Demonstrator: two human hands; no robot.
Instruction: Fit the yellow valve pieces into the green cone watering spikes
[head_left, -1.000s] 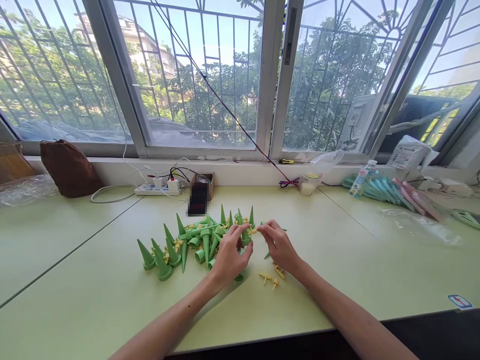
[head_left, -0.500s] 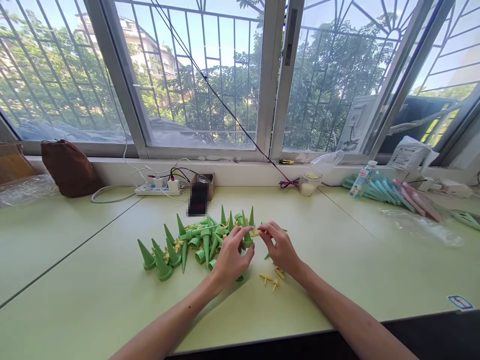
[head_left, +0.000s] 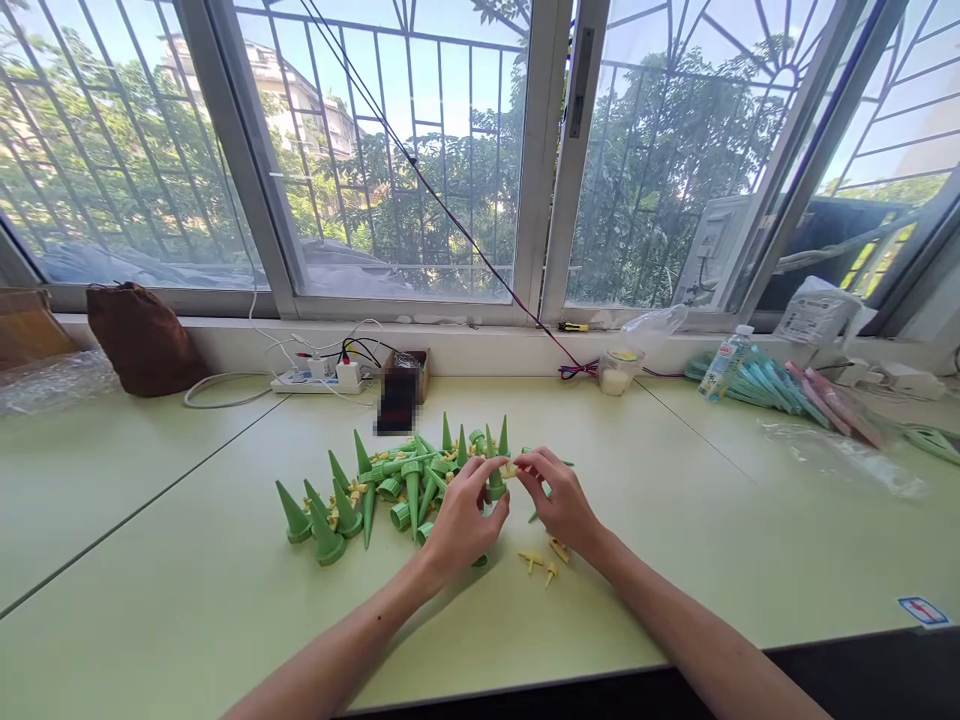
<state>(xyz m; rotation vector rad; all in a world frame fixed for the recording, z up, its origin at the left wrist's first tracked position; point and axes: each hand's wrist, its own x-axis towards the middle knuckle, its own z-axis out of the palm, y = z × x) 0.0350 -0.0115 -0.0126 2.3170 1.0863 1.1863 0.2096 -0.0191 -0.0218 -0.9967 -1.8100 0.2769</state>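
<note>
My left hand [head_left: 466,510] is closed on a green plastic watering spike [head_left: 496,488], held above the table with part of it behind my fingers. At its upper side, my right hand [head_left: 559,495] pinches a small yellow valve piece [head_left: 510,470], which touches or nearly touches the spike; I cannot tell which. Just beyond and to the left spreads a pile of green spikes [head_left: 411,490], some upright, some lying down, with small yellow pieces among them. Below my right hand lie a yellow T-shaped piece [head_left: 532,559] and a few others like it.
Several cones [head_left: 327,540] stand at the pile's left end. Along the sill are a brown bag [head_left: 142,340], a power strip [head_left: 319,383], a small box [head_left: 421,372], a tub [head_left: 618,372] and a bottle [head_left: 725,365]. Clear plastic wrap [head_left: 847,455] lies at the right.
Both hands stay nearly in place. The fingers of my right hand have shifted slightly around the yellow valve piece at the spike.
</note>
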